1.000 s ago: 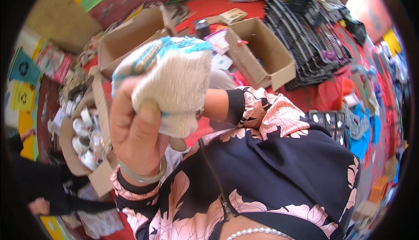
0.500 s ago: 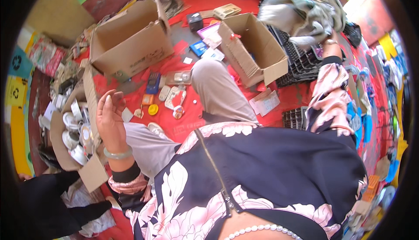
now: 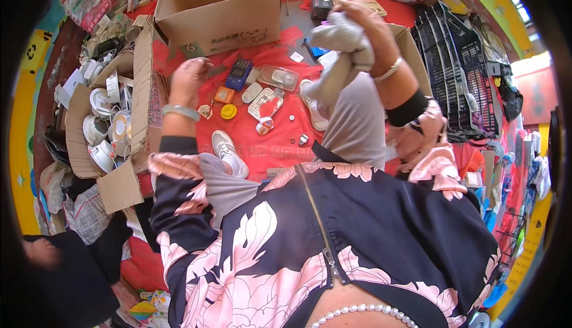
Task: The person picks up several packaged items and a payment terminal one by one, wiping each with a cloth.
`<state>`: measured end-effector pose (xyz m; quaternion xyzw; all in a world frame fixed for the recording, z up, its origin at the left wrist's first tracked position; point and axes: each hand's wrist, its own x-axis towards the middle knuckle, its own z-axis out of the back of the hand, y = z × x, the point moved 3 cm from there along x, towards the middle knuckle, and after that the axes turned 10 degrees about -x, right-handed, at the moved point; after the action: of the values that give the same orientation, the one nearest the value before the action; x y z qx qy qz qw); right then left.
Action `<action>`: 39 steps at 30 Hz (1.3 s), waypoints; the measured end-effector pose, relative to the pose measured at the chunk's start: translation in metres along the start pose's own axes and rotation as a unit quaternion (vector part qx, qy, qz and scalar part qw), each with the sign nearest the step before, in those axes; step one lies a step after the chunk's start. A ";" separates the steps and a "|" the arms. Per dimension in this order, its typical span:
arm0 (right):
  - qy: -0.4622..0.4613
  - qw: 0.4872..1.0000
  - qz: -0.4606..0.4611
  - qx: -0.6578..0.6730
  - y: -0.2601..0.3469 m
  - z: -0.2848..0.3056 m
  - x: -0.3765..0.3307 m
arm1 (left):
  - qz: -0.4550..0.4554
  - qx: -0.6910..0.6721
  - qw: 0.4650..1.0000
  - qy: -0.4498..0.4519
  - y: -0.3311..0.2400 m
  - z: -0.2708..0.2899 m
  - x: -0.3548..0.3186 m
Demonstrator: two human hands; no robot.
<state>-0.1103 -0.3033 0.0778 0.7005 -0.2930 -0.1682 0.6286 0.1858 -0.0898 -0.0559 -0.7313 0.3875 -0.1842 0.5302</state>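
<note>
My right hand point(image 3: 372, 21) is raised in front of the smaller cardboard box point(image 3: 408, 45), gripping a bunched grey cloth point(image 3: 342, 48). The cloth hangs down over my bent knee and hides part of that box. My left hand point(image 3: 189, 81) is held up beside the large open cardboard box point(image 3: 220, 33), its fingers bent together and nothing visible in them. Below and right of it, a blue handheld device point(image 3: 239, 72), an orange square piece point(image 3: 224, 95), a yellow round cap point(image 3: 229, 112) and a white plastic casing point(image 3: 266, 104) lie on the red floor covering.
At my left stands a cardboard carton point(image 3: 143, 98) of round white fixtures point(image 3: 101, 103). Black plastic crates point(image 3: 456, 72) are stacked at the right. A small black box point(image 3: 322, 7) lies at the back. Another person's hand point(image 3: 44, 252) and dark sleeve show at lower left.
My right hand has come from over the black crates toward the middle with the grey cloth. My left hand has risen and its fingers have curled. The view has shifted.
</note>
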 end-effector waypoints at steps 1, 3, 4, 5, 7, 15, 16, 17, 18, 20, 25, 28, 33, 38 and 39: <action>-0.011 1.000 -0.014 0.011 -0.007 -0.023 0.007 | -0.008 0.035 0.999 -0.010 0.031 0.015 0.013; -0.024 0.998 -0.053 0.035 -0.039 -0.044 0.019 | -0.024 0.271 0.962 0.035 0.087 0.044 0.046; -0.035 0.997 -0.064 0.020 -0.059 -0.044 0.024 | -0.056 0.535 0.835 0.115 0.125 0.060 0.056; -0.047 0.996 -0.075 0.000 -0.079 -0.043 0.027 | -0.134 0.737 0.640 0.173 0.162 0.075 0.066; -0.086 0.979 -0.163 0.081 -0.106 -0.053 0.028 | 0.224 0.572 0.785 -0.081 0.244 0.145 0.065; -0.132 0.950 -0.238 0.151 -0.088 -0.022 0.031 | 0.232 0.544 0.802 -0.087 0.324 0.091 0.079; -0.169 0.936 -0.259 0.170 -0.095 -0.017 0.032 | 0.213 0.552 0.803 -0.069 0.334 0.091 0.089; -0.216 0.917 -0.280 0.185 -0.101 -0.011 0.030 | 0.194 0.560 0.804 -0.042 0.345 0.084 0.099; -0.179 0.920 -0.296 0.186 -0.099 -0.011 0.034 | 0.213 0.568 0.795 -0.032 0.346 0.080 0.107; -0.159 0.924 -0.314 0.153 -0.099 -0.008 0.036 | 0.250 0.581 0.774 -0.012 0.345 0.071 0.120; -0.185 0.904 -0.344 0.174 -0.100 -0.015 0.047 | 0.246 0.628 0.738 -0.017 0.373 0.083 0.129; -0.173 0.891 -0.361 0.212 -0.089 -0.027 0.051 | 0.236 0.600 0.764 -0.026 0.389 0.083 0.122; -0.146 0.919 -0.323 0.172 -0.102 -0.012 0.039 | 0.252 0.361 0.893 -0.089 0.368 0.050 0.100; -0.191 0.928 -0.263 0.183 -0.113 0.005 0.032 | 0.229 -0.188 0.938 -0.180 0.304 0.010 0.075; -0.187 0.936 -0.236 0.184 -0.114 0.008 0.034 | 0.231 -0.256 0.932 -0.109 0.277 0.000 0.070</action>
<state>-0.0660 -0.3260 -0.0307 0.8086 -0.2573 -0.3832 0.3649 0.1274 -0.1808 -0.3199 -0.7481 0.5198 0.1298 0.3916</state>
